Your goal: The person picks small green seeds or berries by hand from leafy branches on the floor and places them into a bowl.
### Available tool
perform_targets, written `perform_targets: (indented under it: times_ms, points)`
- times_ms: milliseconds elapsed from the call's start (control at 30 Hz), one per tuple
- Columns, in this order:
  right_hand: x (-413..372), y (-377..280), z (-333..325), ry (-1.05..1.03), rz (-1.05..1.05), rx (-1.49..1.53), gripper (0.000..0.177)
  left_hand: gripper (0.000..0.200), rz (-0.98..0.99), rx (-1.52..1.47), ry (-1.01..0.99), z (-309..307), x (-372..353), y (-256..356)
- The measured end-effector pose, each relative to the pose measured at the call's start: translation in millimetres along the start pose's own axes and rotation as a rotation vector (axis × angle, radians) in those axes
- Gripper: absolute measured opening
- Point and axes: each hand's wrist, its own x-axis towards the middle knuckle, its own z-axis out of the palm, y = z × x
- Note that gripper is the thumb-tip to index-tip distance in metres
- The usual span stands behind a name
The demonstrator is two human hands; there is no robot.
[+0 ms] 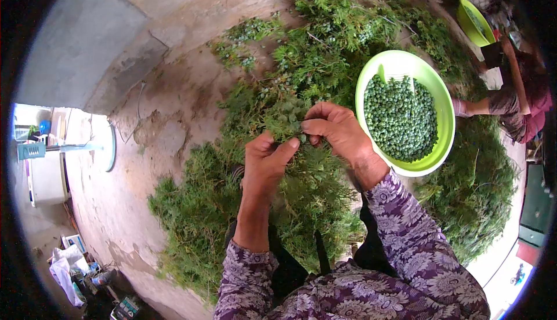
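My left hand (pixel 265 159) is closed, thumb and fingers pinching a leafy evergreen sprig (pixel 277 125) in front of me. From the other side my right hand (pixel 338 131) pinches at the same sprig, its fingertips close to small green cones; exactly what lies between them is hidden. Just right of my right hand stands a light green plastic basin (pixel 446 124), holding a large heap of small round green cones (pixel 400 117). Cut evergreen branches (pixel 200 195) lie beneath both hands and around my legs.
More branches with pale cones (pixel 342 24) are piled ahead, and another heap (pixel 473 198) lies at right. A person in dark red (pixel 531 108) sits far right near a second green basin (pixel 473 23). A fan (pixel 109 146) and assorted items stand at left.
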Motion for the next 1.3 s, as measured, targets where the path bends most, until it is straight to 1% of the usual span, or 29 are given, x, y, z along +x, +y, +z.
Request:
perform_targets:
  times_ms: [33,67,133,167,200,267,300,333,400,433,467,533,567,700,767,800,867,900,967,1000,1067,1100,1133,1167,1200,1233,1300]
  points:
    - [-2.8,-6.0,0.8,0.038,0.103,-0.006,0.012,0.012,-0.038,0.029,-0.003,-3.7,-0.7,-2.1]
    - [4.0,2.7,-6.4,0.038,0.104,-0.007,0.012,0.012,-0.076,0.059,-0.006,-6.6,-1.4,-3.0]
    - [22.5,27.7,-29.3,-0.137,-0.068,0.936,0.016,0.012,-0.082,0.051,0.002,-9.5,-3.5,2.1]
    - [17.1,20.6,-29.9,-0.115,-0.079,0.961,0.019,0.012,-0.087,0.045,0.01,-9.9,-3.9,3.8]
    - [11.3,12.7,-26.1,-0.117,-0.078,0.959,0.019,0.012,-0.086,0.043,0.012,-10.0,-2.9,2.2]
    - [2.7,2.7,-14.9,-0.058,-0.016,0.764,0.019,0.011,-0.074,-0.036,0.051,-10.6,0.0,-3.4]
    - [2.7,3.4,-13.4,-0.113,-0.039,0.719,0.017,0.011,-0.075,-0.034,0.051,-9.7,0.9,-4.9]
    - [1.5,2.6,-14.4,-0.113,-0.038,0.719,0.017,0.011,-0.05,-0.04,0.067,-8.1,1.8,-6.3]
    - [-1.4,-0.8,-17.5,-0.276,-0.05,0.428,0.016,0.01,-0.023,-0.048,0.085,-5.6,1.7,-7.3]
    - [-1.0,0.2,-17.0,-0.231,-0.053,0.274,0.016,0.009,-0.004,-0.053,0.091,-4.4,1.7,-7.1]
    - [-1.4,1.2,-14.4,-0.23,-0.053,0.275,0.016,0.008,0.014,-0.058,0.097,-3.6,1.8,-7.0]
    - [-3.6,3.9,-5.8,-0.18,-0.129,-0.024,0.016,0.008,0.025,-0.093,0.08,-4.3,3.0,-10.1]
    - [-3.8,5.1,-2.8,-0.168,-0.194,-0.07,0.017,0.007,0.038,-0.13,0.067,-5.4,3.6,-12.2]
    - [0.0,16.7,-1.9,-0.202,-0.223,-0.029,0.019,0.013,-0.025,-0.158,0.077,-7.5,3.2,-17.4]
    - [3.0,20.3,-2.4,-0.219,-0.272,-0.096,0.019,0.012,-0.035,-0.224,0.092,-3.4,1.9,-13.3]
    - [1.7,18.5,-2.5,-0.218,-0.272,-0.096,0.019,0.012,-0.035,-0.224,0.092,-1.5,1.0,-9.7]
    - [-3.8,9.6,-2.3,-0.168,-0.158,-0.135,0.018,0.005,-0.063,-0.114,0.092,1.4,-0.8,-3.5]
    - [-6.7,3.5,-2.1,-0.168,-0.158,-0.136,0.018,0.005,-0.062,-0.114,0.093,0.9,-0.9,-3.4]
    - [-10.3,-6.4,-1.9,0.022,-0.036,-0.135,0.016,0.005,-0.075,0.01,0.047,-1.7,-1.6,-2.6]
    - [-6.4,-4.1,-7.3,0.022,-0.037,-0.135,0.016,0.005,-0.074,0.009,0.047,-2.8,-2.2,-1.2]
    - [3.6,1.3,-23.1,0.011,-0.102,0.337,0.016,0.01,-0.056,0.063,0.04,-3.9,-3.6,2.1]
    - [4.5,2.7,-25.4,-0.034,-0.121,0.52,0.019,0.01,-0.055,0.062,0.039,-3.2,-3.8,0.9]
    - [4.3,4.1,-26.2,-0.034,-0.122,0.519,0.019,0.012,-0.034,0.0,0.068,-1.6,-3.8,-1.6]
    - [2.7,1.9,-24.4,-0.059,-0.116,0.595,0.02,0.015,-0.014,-0.061,0.096,-0.7,-3.3,-3.5]
    - [1.9,0.6,-23.3,-0.085,-0.11,0.671,0.02,0.015,-0.013,-0.06,0.095,-0.4,-2.5,-4.0]
    - [3.4,1.5,-24.9,-0.085,-0.11,0.671,0.02,0.017,0.022,-0.039,0.083,-0.2,-1.9,-4.5]
    - [7.9,4.9,-30.3,-0.169,-0.107,0.724,0.018,0.018,0.056,-0.02,0.071,-0.8,-1.6,-5.0]
